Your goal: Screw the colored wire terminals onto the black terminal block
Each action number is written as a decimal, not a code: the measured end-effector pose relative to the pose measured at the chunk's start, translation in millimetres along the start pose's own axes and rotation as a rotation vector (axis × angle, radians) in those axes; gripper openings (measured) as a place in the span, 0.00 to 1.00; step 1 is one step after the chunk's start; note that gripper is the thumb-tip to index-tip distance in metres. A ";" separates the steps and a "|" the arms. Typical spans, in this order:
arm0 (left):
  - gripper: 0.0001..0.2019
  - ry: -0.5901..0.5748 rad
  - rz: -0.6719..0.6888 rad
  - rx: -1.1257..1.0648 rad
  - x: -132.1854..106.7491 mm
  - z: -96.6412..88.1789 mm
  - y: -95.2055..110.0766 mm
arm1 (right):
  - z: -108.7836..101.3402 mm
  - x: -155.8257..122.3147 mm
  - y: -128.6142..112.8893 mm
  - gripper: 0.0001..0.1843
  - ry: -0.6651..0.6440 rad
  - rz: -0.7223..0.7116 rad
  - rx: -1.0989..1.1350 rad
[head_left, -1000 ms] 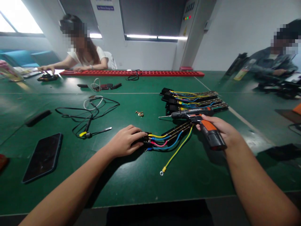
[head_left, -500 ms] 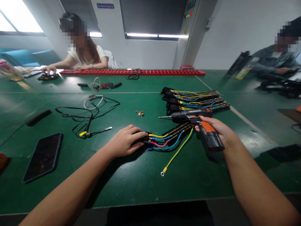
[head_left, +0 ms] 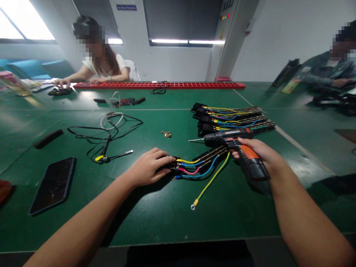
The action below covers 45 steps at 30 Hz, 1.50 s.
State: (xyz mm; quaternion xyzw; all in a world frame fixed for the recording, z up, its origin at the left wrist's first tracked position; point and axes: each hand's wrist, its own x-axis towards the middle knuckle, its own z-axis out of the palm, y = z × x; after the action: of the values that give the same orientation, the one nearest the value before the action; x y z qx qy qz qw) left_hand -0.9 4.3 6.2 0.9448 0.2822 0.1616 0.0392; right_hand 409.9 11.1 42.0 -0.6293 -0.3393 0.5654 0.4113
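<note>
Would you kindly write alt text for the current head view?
A person's right grip holds a black-and-orange drill while the left grip lies over a black wired part; similar wired parts, small brass-coloured pieces and a phone lie on the green table.

In the right hand [head_left: 266, 154], the pistol-shaped power drill [head_left: 229, 138] is black with orange panels and pale lettering, its slim metal bit [head_left: 196, 140] silvery. Under the left hand [head_left: 151, 168], the small connector block [head_left: 174, 168] is black; beside that grip run thin insulated wires [head_left: 207, 173] in yellow, blue and pinkish red. Nearer than the drill, a ring-ended yellow-green wire [head_left: 214, 181] has a yellow sleeve. Beyond the left fingertips, small metal screws [head_left: 167, 135] are gold-coloured; under both hands, the flat tabletop [head_left: 155, 218] is green.
</note>
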 end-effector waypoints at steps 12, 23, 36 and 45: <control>0.20 -0.002 -0.005 -0.001 0.7 0.8 -0.2 | -12.8 9.9 12.2 0.15 0.126 0.044 -0.146; 0.20 0.018 -0.006 -0.030 0.3 1.6 0.1 | -22.0 13.1 24.6 0.23 0.241 -0.054 -0.367; 0.20 0.020 -0.001 -0.047 0.7 2.2 1.1 | -17.9 -3.6 17.4 0.23 0.498 -0.251 -0.881; 0.21 0.029 -0.007 -0.089 0.0 4.5 0.4 | -16.4 -4.2 19.4 0.20 0.531 -0.309 -0.886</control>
State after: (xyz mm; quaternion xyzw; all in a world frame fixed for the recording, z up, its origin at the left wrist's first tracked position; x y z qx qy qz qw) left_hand 0.8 4.0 2.0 0.9387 0.2784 0.1877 0.0775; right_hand 424.9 -3.2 26.7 -0.8068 -0.5181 0.1223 0.2564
